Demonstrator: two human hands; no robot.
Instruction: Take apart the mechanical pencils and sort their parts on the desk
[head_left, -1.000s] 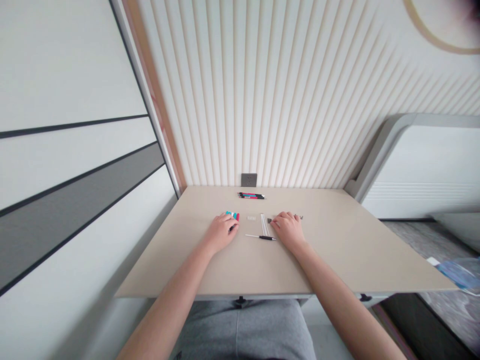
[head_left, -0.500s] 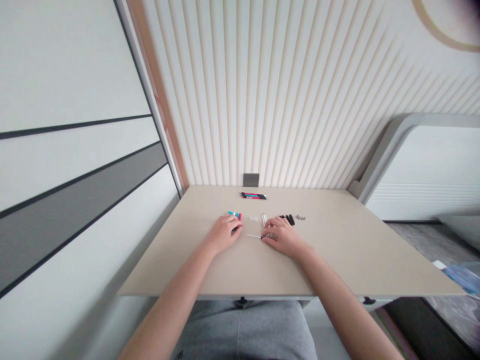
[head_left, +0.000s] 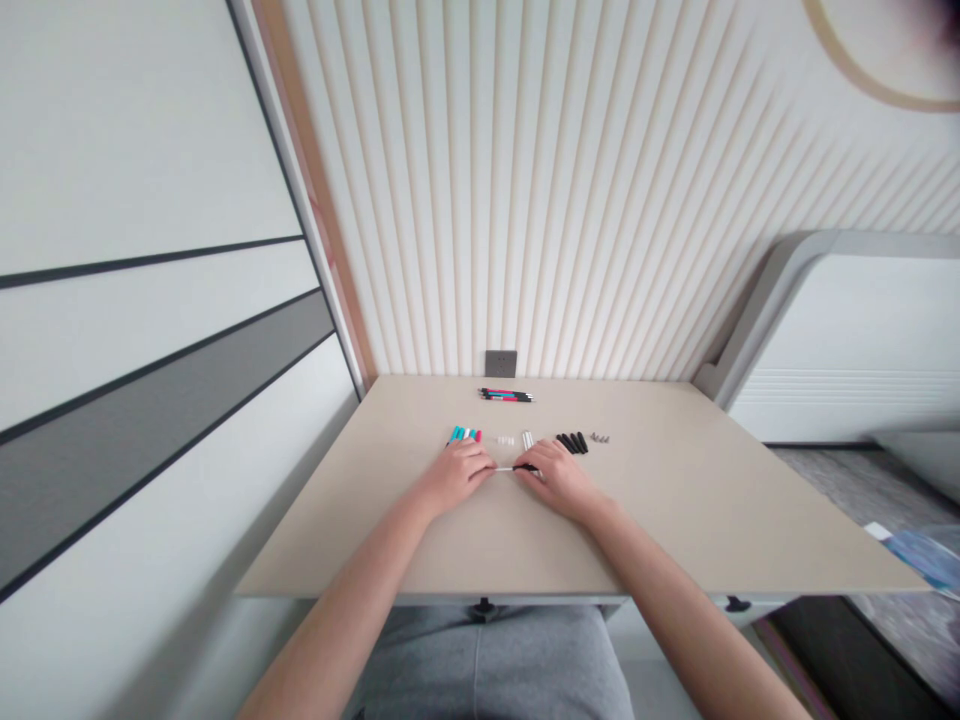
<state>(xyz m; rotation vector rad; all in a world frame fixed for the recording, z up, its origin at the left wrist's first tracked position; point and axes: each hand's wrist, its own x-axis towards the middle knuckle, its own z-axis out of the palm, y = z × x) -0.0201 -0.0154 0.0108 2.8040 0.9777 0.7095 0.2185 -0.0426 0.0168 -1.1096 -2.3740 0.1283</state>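
A thin white pen refill [head_left: 505, 469] lies level between my hands, its right end running into a black pen part [head_left: 525, 467]. My right hand [head_left: 559, 478] is closed on that black part with thumb and fingers. At the refill's left end, the fingertips of my left hand [head_left: 459, 478] are pinched together; whatever else they cover is hidden. Just behind my left hand is a row of teal, white and red pen barrels [head_left: 466, 435]. White refills [head_left: 527, 439] lie behind my right hand, beside several black pen grips [head_left: 573, 443].
Small clear pieces [head_left: 505, 440] lie mid-table, and small metal tips [head_left: 599, 438] sit right of the black grips. Several whole pens [head_left: 507, 395] are stacked near the wall, below a dark socket [head_left: 501, 363]. The beige tabletop [head_left: 697, 520] ends at a front edge near my lap.
My left hand has moved right from the coloured barrels to the refill's left end. My right hand has shifted slightly left with the black part and refill.
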